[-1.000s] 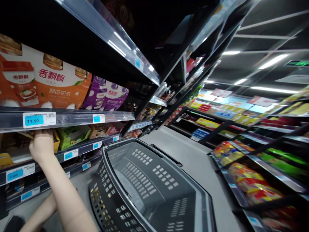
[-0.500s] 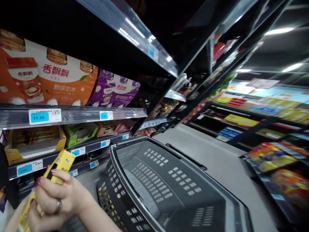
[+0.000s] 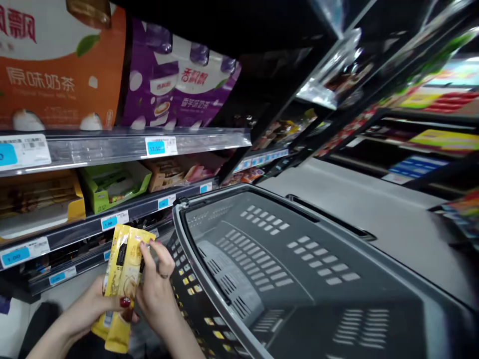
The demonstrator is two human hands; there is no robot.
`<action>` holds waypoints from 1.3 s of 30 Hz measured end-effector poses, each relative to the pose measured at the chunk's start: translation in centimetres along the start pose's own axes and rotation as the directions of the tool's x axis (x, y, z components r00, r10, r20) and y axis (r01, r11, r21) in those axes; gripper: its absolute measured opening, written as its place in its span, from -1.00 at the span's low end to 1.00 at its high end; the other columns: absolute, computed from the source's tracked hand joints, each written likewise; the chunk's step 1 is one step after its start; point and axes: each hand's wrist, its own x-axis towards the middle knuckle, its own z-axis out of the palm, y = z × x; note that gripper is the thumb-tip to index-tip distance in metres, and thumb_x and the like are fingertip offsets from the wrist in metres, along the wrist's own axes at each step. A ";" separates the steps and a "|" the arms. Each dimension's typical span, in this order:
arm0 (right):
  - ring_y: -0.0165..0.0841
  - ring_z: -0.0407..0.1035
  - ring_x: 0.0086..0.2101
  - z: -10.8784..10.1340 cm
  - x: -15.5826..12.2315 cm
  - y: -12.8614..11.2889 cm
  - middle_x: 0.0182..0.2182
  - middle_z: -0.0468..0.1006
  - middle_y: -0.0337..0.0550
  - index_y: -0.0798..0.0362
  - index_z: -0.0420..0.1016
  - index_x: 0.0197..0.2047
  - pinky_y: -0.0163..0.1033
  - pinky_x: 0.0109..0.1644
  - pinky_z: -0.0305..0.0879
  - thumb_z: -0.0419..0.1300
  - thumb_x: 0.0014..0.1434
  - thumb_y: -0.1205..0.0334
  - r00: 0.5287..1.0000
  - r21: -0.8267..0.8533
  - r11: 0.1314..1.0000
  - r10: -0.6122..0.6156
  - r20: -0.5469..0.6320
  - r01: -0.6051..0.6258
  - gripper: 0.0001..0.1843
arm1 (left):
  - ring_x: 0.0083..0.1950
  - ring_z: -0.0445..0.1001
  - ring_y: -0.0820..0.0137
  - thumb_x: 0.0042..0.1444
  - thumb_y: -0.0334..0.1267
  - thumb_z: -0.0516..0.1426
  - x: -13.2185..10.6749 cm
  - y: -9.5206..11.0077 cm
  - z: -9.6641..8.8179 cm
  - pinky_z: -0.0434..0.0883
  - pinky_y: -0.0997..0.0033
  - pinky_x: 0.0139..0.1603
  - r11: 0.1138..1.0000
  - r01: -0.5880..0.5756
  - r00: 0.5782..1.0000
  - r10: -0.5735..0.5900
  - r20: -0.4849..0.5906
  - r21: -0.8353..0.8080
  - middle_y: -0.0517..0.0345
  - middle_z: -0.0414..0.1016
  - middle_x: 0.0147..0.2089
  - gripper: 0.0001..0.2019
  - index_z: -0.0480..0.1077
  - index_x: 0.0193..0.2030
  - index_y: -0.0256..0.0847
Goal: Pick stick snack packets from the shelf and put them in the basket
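Two long yellow sachets [image 3: 131, 267] lie side by side, partly overlapping, in front of the lower shelves. My left hand [image 3: 92, 301] grips their lower part, its thumb across the front. Higher up, my right hand [image 3: 157, 279] pinches the upper right edge, fingertips near the top. Just right of my hands is a dark grey shopping basket [image 3: 258, 271] with slotted walls; no goods show on the part of its floor in view. A yellow open carton [image 3: 77, 209] of similar-looking sticks stands on the shelf at left.
Orange [image 3: 63, 94] and purple milk tea packs [image 3: 175, 85] fill the shelf above. A green carton [image 3: 114, 187] sits beside the yellow one. Price tags line the shelf edges [image 3: 202, 142]. An aisle floor [image 3: 337, 184] runs beyond the basket toward more stocked shelves.
My view has shifted right and closer to the shelf. The hands have drawn apart from their overlapped grip, and the sachets now face me, fanned slightly, nearer the basket.
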 end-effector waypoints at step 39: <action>-0.54 0.13 -0.71 -0.1 0.2 0.1 -0.76 0.23 -0.42 0.11 0.34 -0.42 -0.45 -0.64 0.10 0.20 -0.01 0.15 0.737 0.835 0.237 0.624 0.261 -0.496 -0.81 | -0.34 0.50 0.26 -0.27 -0.27 0.32 1.5 -0.6 -1.4 0.41 0.39 -0.31 0.947 -0.259 0.931 0.297 -0.211 0.192 0.05 0.58 -0.37 -0.74 0.52 -0.35 -0.29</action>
